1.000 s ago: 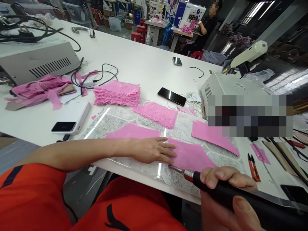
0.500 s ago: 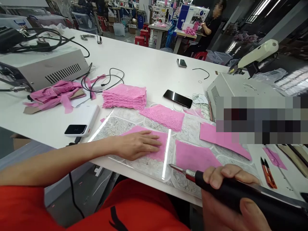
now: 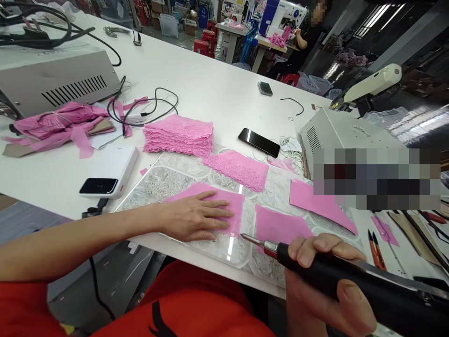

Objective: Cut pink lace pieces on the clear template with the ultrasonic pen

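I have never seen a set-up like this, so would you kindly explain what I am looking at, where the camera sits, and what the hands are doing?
The picture comes from a camera worn on a person's head, looking forward and down at their own two bare hands; the orange at the bottom is their clothing. The left hand lies flat on a pink fabric piece. The right hand grips a black-handled tool whose thin metal tip points toward the fabric. Both pieces lie on a clear sheet on a white table. Also on the table are a stack of pink lace, a dark phone, a white device with a small screen, two grey metal boxes and some cables. Further back, another person sits at a sewing machine.
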A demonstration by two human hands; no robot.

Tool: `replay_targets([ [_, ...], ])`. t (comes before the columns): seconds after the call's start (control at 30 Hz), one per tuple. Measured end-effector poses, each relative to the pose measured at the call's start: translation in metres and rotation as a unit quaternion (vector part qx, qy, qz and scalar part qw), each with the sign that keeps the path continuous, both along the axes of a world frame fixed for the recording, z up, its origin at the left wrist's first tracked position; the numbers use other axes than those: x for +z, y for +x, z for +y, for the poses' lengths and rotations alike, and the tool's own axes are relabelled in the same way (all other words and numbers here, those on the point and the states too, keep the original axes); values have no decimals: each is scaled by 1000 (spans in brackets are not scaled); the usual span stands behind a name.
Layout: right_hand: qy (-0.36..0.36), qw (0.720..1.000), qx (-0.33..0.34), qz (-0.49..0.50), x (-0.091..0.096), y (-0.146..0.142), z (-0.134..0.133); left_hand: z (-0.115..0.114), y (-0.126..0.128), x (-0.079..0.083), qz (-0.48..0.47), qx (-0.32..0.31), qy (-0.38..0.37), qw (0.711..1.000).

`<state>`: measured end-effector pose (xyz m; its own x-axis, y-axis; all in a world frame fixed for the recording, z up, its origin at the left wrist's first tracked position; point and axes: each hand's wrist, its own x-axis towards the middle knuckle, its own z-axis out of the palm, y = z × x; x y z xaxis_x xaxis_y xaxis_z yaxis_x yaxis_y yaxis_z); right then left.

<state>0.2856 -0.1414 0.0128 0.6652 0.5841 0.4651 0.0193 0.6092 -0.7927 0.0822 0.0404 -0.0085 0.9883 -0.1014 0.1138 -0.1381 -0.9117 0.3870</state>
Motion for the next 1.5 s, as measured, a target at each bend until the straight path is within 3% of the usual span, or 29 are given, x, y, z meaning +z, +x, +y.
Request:
replay_targets([
  [0.4,-28,999,-30,9,-1,-6,4,-1,-1,0,3,-5,15,1000],
  [0.8,-20,999,38,7,1,-5,2,-3,0,-2,-25,-1,-17,1000],
  [0.97,-13,1000,22,-10,5,-4,6,-3,-2,8,4,11,-26,1000],
  [1.2,-38,998,-32,44,8,-13,7,25,-50,28,26,90,-14,996],
  [1.37,-50,996,15,77,6,-27,19,36,-88,22,14,133,-13,991],
  [1.5,-48,996,30,62,10,-49,36,35,-99,16,39,140,5,989],
])
